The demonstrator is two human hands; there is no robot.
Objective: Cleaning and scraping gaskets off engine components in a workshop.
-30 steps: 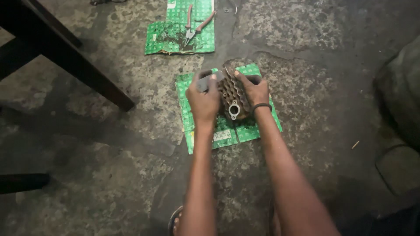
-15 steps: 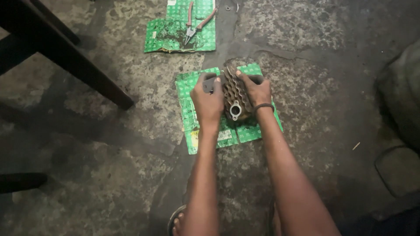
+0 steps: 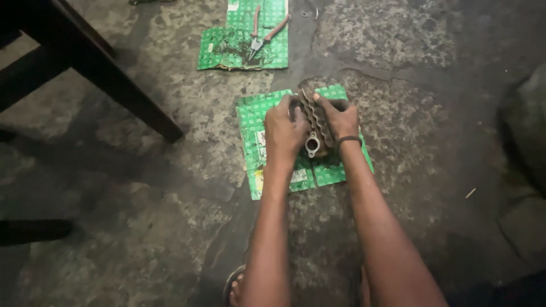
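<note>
- Barely anything has shifted since the earlier frames: both hands were already clamped on the part and they're in the same spot, the view just sits a touch differently.
- Left hand (image 3: 284,129) has its fingers curled closed over the left side of the rusty brown finned metal engine cylinder (image 3: 316,126), thumb side near the round port opening on the near end.
- Right hand (image 3: 340,118) is wrapped the same way on the right side, fingers closed against the fins, a dark band on that wrist.
- That cylinder sits on the flattened green printed cardboard sheet (image 3: 267,159), roughly mid-scene on the rough grey concrete floor (image 3: 142,239). Can't tell if it's lifted a hair or resting fully on the sheet.
- Farther away and a bit left there's a second green cardboard piece (image 3: 227,51) with red-handled pliers (image 3: 263,33) lying on it, well apart from the hands.
- Dark wooden furniture leg (image 3: 114,79) runs across the far left.
- My read: this is the hold-and-steady step, part gripped from both sides. Whatever comes next needs an even two-handed grip, since those fins look gritty and the thing is probably heavy.
</note>
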